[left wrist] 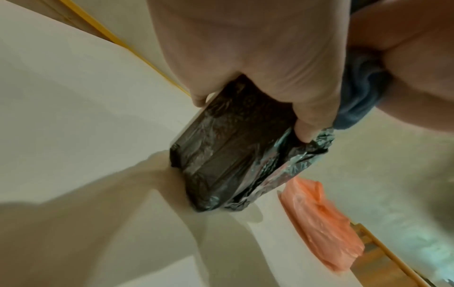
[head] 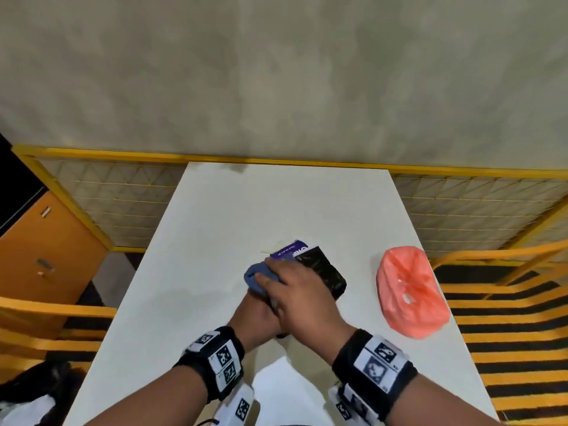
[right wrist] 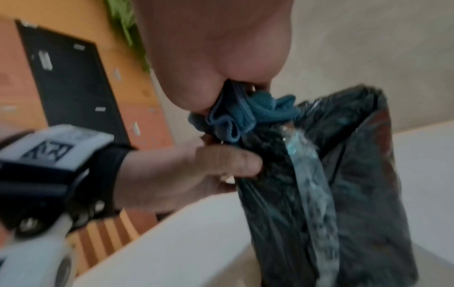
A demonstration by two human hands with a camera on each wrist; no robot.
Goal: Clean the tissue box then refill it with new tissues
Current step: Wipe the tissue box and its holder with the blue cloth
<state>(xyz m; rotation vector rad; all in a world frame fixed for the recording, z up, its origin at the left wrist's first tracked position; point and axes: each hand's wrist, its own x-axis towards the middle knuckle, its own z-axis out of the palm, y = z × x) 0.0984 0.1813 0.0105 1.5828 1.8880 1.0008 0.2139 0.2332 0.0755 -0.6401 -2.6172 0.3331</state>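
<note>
A tissue box (head: 325, 273) wrapped in crinkled black plastic is tilted up off the white table (head: 246, 204). My left hand (head: 258, 313) grips its near end, with the fingers (left wrist: 304, 128) curled over the box (left wrist: 233, 155) and the thumb (right wrist: 228, 163) on its side. My right hand (head: 292, 287) holds a bunched blue cloth (head: 255, 279) and presses it against the upper left edge of the box (right wrist: 349, 174). In the right wrist view the cloth (right wrist: 240, 116) sits between palm and box. A purple packet (head: 287, 250) lies just behind the box, mostly hidden.
A salmon-pink plastic bag (head: 412, 290) lies on the table to the right of the box. An orange cabinet (head: 46, 250) stands at the left. A yellow mesh fence (head: 123, 204) runs behind the table, with yellow-and-black striped floor (head: 507, 333) at the right.
</note>
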